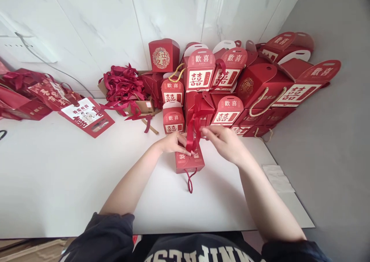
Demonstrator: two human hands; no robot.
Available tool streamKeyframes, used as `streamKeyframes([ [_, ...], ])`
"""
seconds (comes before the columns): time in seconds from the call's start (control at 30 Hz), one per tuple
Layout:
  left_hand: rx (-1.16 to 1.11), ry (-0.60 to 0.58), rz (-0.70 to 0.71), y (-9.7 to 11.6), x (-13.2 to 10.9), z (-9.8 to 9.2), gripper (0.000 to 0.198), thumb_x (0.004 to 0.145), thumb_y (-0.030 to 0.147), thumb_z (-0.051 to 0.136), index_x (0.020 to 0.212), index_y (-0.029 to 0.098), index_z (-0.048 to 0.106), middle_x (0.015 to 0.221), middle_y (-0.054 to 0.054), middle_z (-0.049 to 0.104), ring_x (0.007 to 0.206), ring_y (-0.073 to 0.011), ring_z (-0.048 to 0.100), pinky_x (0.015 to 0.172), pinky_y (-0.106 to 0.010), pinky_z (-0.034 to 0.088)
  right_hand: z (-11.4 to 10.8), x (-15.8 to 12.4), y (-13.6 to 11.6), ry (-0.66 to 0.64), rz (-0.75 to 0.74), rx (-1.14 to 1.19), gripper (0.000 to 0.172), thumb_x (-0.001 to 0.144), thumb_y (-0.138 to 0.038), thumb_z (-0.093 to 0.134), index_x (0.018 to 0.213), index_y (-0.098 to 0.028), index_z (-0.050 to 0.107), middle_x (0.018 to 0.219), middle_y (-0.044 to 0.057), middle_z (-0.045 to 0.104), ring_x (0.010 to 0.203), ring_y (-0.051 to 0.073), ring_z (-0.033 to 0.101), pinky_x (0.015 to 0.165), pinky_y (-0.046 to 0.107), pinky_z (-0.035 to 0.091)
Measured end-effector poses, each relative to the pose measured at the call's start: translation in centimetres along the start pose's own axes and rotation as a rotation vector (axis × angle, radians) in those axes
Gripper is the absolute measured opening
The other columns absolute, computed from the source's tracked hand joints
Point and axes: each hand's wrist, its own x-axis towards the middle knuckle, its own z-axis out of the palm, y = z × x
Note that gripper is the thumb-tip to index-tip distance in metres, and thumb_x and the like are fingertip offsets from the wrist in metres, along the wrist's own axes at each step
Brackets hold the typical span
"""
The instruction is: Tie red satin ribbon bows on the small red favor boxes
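Observation:
A small red gift box [189,166] with gold lettering lies on the white table in front of me, a dark red cord loop [190,181] hanging from its near side. A shiny red ribbon [194,129] rises in loops from the top of this box. At the box's left, my left hand [175,143] is closed, thumb and fingers pinching the ribbon low against the box top. My right hand [224,143] is on the right side, fingertips pinched at the ribbon's right edge. The exact ribbon crossing is partly hidden by the left fingers.
Stacked red gift boxes [199,75] stand along the wall, some with yellow cord handles. A cardboard box [144,107] overflows with red ribbons [124,84]. Further left are red bags [26,103] and a flat printed package [88,117]. A white tissue [278,178] lies at right.

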Motion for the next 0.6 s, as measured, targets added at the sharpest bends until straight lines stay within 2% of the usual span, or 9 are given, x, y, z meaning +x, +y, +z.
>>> streamKeyframes([
  [0.1, 0.017, -0.018, -0.002, -0.2, 0.1, -0.1, 0.023, 0.066, 0.034, 0.084, 0.082, 0.017, 0.080, 0.090, -0.012, 0.075, 0.102, -0.0247, 0.065, 0.095, -0.036, 0.049, 1.2, -1.4, 1.9, -0.174, 0.007, -0.038, 0.027, 0.094, -0.037, 0.051, 0.097, -0.020, 0.073, 0.094, 0.006, 0.068, 0.084, 0.018, 0.063, 0.071, 0.031, 0.048],
  [0.17, 0.031, -0.010, -0.003, -0.4, 0.2, -0.1, 0.021, 0.065, 0.034, 0.084, 0.078, 0.018, 0.080, 0.094, -0.012, 0.075, 0.105, -0.0245, 0.063, 0.097, -0.036, 0.048, 2.4, -2.1, 2.7, -0.183, 0.006, 0.015, 0.025, 0.091, -0.036, 0.057, 0.105, -0.021, 0.071, 0.101, 0.007, 0.067, 0.085, 0.017, 0.062, 0.069, 0.029, 0.048],
  [0.23, 0.053, -0.003, -0.001, -0.6, 0.2, -0.2, 0.019, 0.065, 0.034, 0.084, 0.075, 0.019, 0.080, 0.092, -0.011, 0.075, 0.108, -0.0244, 0.061, 0.099, -0.037, 0.046, 3.6, -2.5, 2.9, -0.105, 0.013, 0.021, 0.021, 0.089, -0.034, 0.059, 0.101, -0.020, 0.070, 0.098, 0.006, 0.066, 0.085, 0.017, 0.061, 0.072, 0.030, 0.049],
  [0.33, 0.086, -0.015, 0.014, -0.7, 0.2, -0.2, 0.017, 0.067, 0.035, 0.082, 0.075, 0.020, 0.080, 0.083, -0.011, 0.075, 0.113, -0.0250, 0.058, 0.102, -0.039, 0.044, 4.7, -3.1, 2.8, 0.067, -0.032, -0.100, 0.018, 0.091, -0.031, 0.056, 0.087, -0.020, 0.069, 0.092, 0.006, 0.063, 0.089, 0.020, 0.059, 0.082, 0.036, 0.048],
  [0.43, 0.089, -0.020, 0.025, -0.8, 0.1, -0.1, 0.018, 0.069, 0.035, 0.081, 0.078, 0.019, 0.080, 0.083, -0.011, 0.076, 0.115, -0.0246, 0.058, 0.104, -0.039, 0.043, 5.4, -4.1, 2.9, 0.180, -0.123, -0.249, 0.022, 0.094, -0.030, 0.052, 0.092, -0.023, 0.073, 0.105, 0.010, 0.061, 0.099, 0.025, 0.057, 0.089, 0.043, 0.046],
  [0.5, 0.079, -0.013, 0.023, -0.8, 0.0, 0.0, 0.019, 0.069, 0.034, 0.081, 0.080, 0.019, 0.080, 0.084, -0.011, 0.076, 0.113, -0.0241, 0.059, 0.103, -0.038, 0.043, 5.8, -4.8, 3.2, 0.202, -0.142, -0.287, 0.025, 0.095, -0.029, 0.050, 0.105, -0.025, 0.072, 0.116, 0.012, 0.059, 0.107, 0.027, 0.055, 0.092, 0.047, 0.045],
  [0.6, 0.071, -0.004, 0.016, -0.8, 0.0, 0.1, 0.019, 0.069, 0.032, 0.082, 0.082, 0.019, 0.080, 0.085, -0.010, 0.075, 0.111, -0.0237, 0.060, 0.104, -0.037, 0.043, 6.4, -5.0, 3.9, 0.142, -0.094, -0.251, 0.031, 0.097, -0.031, 0.045, 0.115, -0.026, 0.069, 0.131, 0.014, 0.053, 0.121, 0.031, 0.049, 0.100, 0.053, 0.042],
])
